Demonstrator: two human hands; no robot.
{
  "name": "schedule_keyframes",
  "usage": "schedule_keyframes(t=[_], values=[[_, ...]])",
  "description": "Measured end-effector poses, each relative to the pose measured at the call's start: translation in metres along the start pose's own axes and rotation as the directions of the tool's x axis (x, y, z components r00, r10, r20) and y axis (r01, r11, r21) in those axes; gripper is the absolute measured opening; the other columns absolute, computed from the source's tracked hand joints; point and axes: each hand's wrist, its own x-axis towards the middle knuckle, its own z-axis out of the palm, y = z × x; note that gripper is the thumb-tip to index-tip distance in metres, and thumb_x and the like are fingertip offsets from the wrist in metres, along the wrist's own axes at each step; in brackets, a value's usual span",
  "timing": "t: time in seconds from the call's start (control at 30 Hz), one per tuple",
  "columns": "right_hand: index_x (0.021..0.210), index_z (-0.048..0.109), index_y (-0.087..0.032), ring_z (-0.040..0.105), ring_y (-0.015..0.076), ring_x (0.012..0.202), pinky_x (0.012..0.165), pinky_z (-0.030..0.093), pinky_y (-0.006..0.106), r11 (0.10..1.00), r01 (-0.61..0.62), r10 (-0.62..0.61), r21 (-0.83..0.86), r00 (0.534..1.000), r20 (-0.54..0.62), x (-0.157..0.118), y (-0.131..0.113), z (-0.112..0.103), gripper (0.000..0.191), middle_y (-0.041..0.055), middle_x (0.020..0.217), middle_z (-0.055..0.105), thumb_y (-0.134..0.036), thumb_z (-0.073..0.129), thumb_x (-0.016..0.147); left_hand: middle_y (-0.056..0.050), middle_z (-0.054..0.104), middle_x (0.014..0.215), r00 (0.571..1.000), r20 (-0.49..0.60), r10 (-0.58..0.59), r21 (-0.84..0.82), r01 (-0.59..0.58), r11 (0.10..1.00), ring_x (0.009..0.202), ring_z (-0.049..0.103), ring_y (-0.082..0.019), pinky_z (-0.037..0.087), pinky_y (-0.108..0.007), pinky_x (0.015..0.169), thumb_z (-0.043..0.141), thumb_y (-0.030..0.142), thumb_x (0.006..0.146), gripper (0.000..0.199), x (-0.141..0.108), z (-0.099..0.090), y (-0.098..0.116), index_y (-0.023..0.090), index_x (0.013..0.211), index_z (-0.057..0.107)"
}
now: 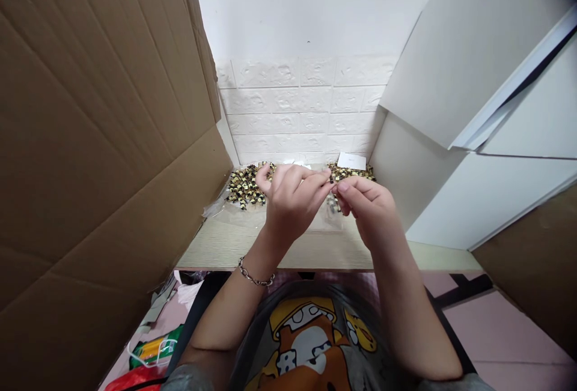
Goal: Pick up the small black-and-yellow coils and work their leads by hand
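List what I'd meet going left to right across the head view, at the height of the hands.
Brown cardboard → left heap of small gold-and-black pieces → left hand → small dark piece at the fingertips → right hand → white panel.

Left fingers (311, 187) and right fingers (356, 191) meet at a small dark piece (332, 179).
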Motion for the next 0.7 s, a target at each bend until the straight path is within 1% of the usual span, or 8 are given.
schedule_keyframes(t=[0.1, 0.23, 0.3, 0.4, 0.43, 0.47, 0.6, 0.7], values=[[0.064, 0.054, -0.018, 0.037, 0.0058, 0.051, 0.048, 0.029, 0.020, 0.977, 0.089, -0.104, -0.194, 0.992, -0.068, -0.001, -0.003, -0.001, 0.018, -0.0043, 0.053, 0.043, -0.031, 0.051, 0.076, 0.004, 0.055, 0.063, 0.999, 0.027, -0.040, -0.036, 0.041, 0.999, 0.068, 0.049, -0.012, 0.017, -0.038, 0.089, 0.059, 0.031, 0.071, 0.008, 0.000, -0.001, 0.000, 0.025, 0.075, 0.060], [0.069, 0.053, -0.019, 0.037, 0.0073, 0.052, 0.049, 0.030, 0.022, 0.913, 0.186, -0.226, -0.362, 0.971, -0.071, -0.001, -0.002, -0.003, 0.016, -0.0036, 0.056, 0.043, -0.030, 0.047, 0.078, 0.003, 0.056, 0.064, 0.995, 0.068, -0.077, -0.069, 0.082, 0.994, 0.069, 0.050, -0.013, 0.020, -0.037, 0.087, 0.060, 0.033, 0.070, 0.010, 0.000, -0.002, 0.000, 0.025, 0.076, 0.061], [0.069, 0.053, -0.019, 0.043, 0.0091, 0.059, 0.055, 0.034, 0.024, 0.832, 0.307, -0.366, -0.462, 0.929, -0.042, 0.001, -0.001, -0.004, 0.014, -0.0018, 0.063, 0.048, -0.027, 0.047, 0.079, 0.003, 0.056, 0.064, 0.992, 0.091, -0.087, -0.084, 0.094, 0.992, 0.069, 0.051, -0.013, 0.021, -0.037, 0.086, 0.060, 0.033, 0.069, 0.011, 0.000, -0.003, -0.001, 0.025, 0.076, 0.061], [0.070, 0.054, -0.019, 0.051, 0.0139, 0.082, 0.070, 0.040, 0.028, 0.689, 0.488, -0.560, -0.536, 0.828, 0.035, 0.006, 0.000, -0.007, 0.011, 0.0030, 0.084, 0.055, -0.022, 0.048, 0.078, 0.003, 0.057, 0.065, 0.989, 0.110, -0.096, -0.102, 0.107, 0.989, 0.070, 0.051, -0.013, 0.022, -0.037, 0.086, 0.061, 0.034, 0.068, 0.013, 0.000, -0.004, -0.001, 0.025, 0.077, 0.061], [0.071, 0.054, -0.019, 0.052, 0.0150, 0.087, 0.074, 0.040, 0.029, 0.677, 0.522, -0.580, -0.519, 0.813, 0.061, 0.007, 0.000, -0.008, 0.011, 0.0039, 0.090, 0.056, -0.022, 0.047, 0.078, 0.003, 0.057, 0.065, 0.989, 0.110, -0.100, -0.106, 0.111, 0.988, 0.070, 0.051, -0.013, 0.022, -0.037, 0.086, 0.062, 0.034, 0.067, 0.013, 0.001, -0.005, -0.001, 0.025, 0.077, 0.061], [0.072, 0.054, -0.020, 0.052, 0.0155, 0.090, 0.076, 0.041, 0.030, 0.689, 0.536, -0.575, -0.487, 0.814, 0.083, 0.009, 0.001, -0.009, 0.011, 0.0041, 0.093, 0.057, -0.023, 0.046, 0.079, 0.003, 0.057, 0.065, 0.988, 0.111, -0.105, -0.112, 0.117, 0.987, 0.070, 0.051, -0.013, 0.022, -0.037, 0.086, 0.062, 0.034, 0.067, 0.013, 0.001, -0.006, -0.001, 0.025, 0.077, 0.061], [0.075, 0.053, -0.021, 0.055, 0.0146, 0.084, 0.076, 0.043, 0.031, 0.782, 0.502, -0.485, -0.369, 0.862, 0.145, 0.014, 0.004, -0.012, 0.013, 0.0023, 0.085, 0.060, -0.026, 0.043, 0.081, 0.004, 0.056, 0.066, 0.984, 0.126, -0.128, -0.164, 0.148, 0.975, 0.069, 0.051, -0.012, 0.025, -0.036, 0.085, 0.064, 0.033, 0.066, 0.014, 0.003, -0.008, 0.000, 0.025, 0.077, 0.061], [0.073, 0.053, -0.021, 0.053, 0.0150, 0.085, 0.078, 0.042, 0.032, 0.768, 0.525, -0.501, -0.366, 0.849, 0.166, 0.015, 0.005, -0.013, 0.012, 0.0029, 0.084, 0.057, -0.025, 0.044, 0.080, 0.003, 0.056, 0.066, 0.977, 0.150, -0.148, -0.222, 0.179, 0.958, 0.068, 0.051, -0.011, 0.027, -0.035, 0.084, 0.064, 0.033, 0.065, 0.014, 0.004, -0.009, 0.000, 0.025, 0.077, 0.061]])
